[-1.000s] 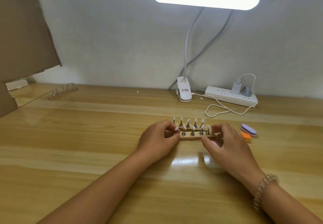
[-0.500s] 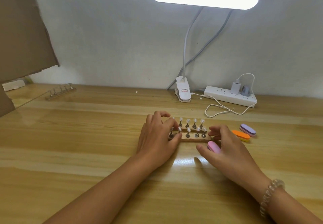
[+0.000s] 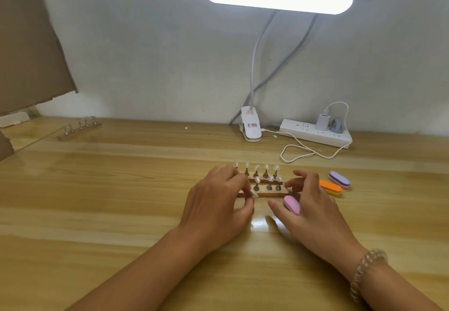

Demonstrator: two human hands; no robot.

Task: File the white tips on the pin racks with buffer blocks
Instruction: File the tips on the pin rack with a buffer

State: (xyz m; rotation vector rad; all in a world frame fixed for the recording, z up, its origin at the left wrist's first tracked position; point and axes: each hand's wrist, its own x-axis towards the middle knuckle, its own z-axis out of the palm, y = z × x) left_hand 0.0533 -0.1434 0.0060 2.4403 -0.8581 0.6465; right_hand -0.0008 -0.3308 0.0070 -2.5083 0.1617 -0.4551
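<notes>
wooden desk (image 3: 97,201): left hand (image 3: 213,211) pinches white tip (image 3: 252,193), right hand (image 3: 315,213) grips pink oval block (image 3: 291,204).

The wooden bench (image 3: 97,201) carries two pin racks (image 3: 269,191) at centre, an orange block (image 3: 330,187) and a purple block (image 3: 339,179) to their right, a third rack (image 3: 80,129) far left, and a lamp clamp (image 3: 251,126) and power strip (image 3: 313,136) at the rear.

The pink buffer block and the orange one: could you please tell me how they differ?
The pink block is held in the right hand; the orange block lies free on the table. The pink block is nearer the camera, the orange block farther right. Both are rounded ovals.
</notes>
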